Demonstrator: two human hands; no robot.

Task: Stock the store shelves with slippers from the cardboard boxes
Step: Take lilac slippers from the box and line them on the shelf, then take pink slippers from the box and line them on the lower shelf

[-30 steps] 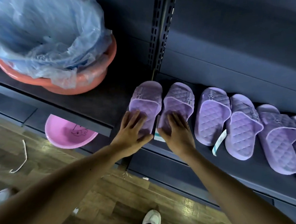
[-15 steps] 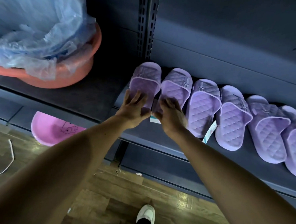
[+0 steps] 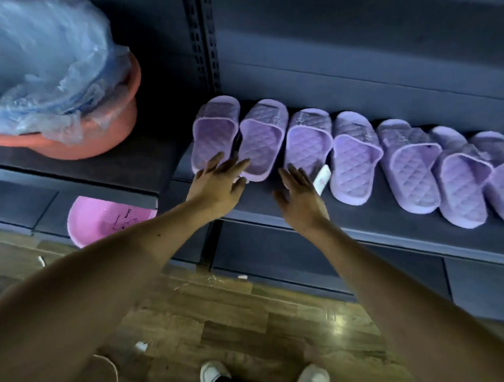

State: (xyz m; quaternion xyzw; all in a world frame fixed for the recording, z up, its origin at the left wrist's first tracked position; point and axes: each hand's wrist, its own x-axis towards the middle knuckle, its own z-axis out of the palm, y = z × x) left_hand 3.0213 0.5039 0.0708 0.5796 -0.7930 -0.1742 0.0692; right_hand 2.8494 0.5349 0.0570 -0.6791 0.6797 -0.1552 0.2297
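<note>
Slid back from the pair they were pushing, both hands lie flat with straight fingers and hold nothing: left hand (image 3: pixel 218 184) at the heels of the end slippers (image 3: pixel 261 138), right hand (image 3: pixel 302 194) spread by the heel of the next slipper (image 3: pixel 307 138). Beyond the fingers the row (image 3: pixel 408 171) lines the shelf (image 3: pixel 361 219); an even, flat-fingered nudge should square the heels.

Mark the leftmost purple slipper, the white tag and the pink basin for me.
Leftmost purple quilted rubber slipper (image 3: pixel 215 137): head view, on its quilted footbed.
White rectangular tag (image 3: pixel 322 178): head view, on its flat face.
Pink round plastic basin (image 3: pixel 95 225): head view, on its inner wall.
</note>
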